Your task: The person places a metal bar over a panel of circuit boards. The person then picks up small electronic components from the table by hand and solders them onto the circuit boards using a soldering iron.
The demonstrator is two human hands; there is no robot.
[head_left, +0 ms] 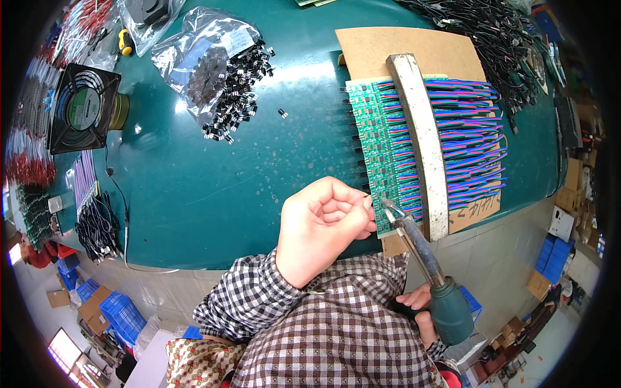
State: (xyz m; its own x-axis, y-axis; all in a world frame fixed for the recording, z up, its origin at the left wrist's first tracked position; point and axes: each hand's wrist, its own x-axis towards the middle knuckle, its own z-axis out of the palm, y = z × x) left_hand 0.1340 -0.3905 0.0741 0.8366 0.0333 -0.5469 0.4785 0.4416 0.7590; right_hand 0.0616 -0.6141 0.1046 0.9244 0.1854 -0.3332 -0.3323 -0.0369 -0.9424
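My right hand [416, 302] is wrapped round the green handle of a soldering iron [451, 315]. The iron's tip points up and left, at the lower end of a green circuit board panel [372, 139]. My left hand [323, 220] is closed in a pinch at the panel's left edge, close to that tip; whatever it pinches is hidden by the fingers. Small black connectors stick out along the same edge above the hand. Blue, red and black wires [469, 139] run right from the panel, and a worn metal bar [420, 142] lies across them.
Brown cardboard [414, 45] lies under the panel on the green table [194, 200]. Loose black connectors [236, 90] spill from a clear bag [194, 52] at the back. A fan [84, 108] and wire bundles [97, 223] stand left; black cables [479, 39] are heaped back right.
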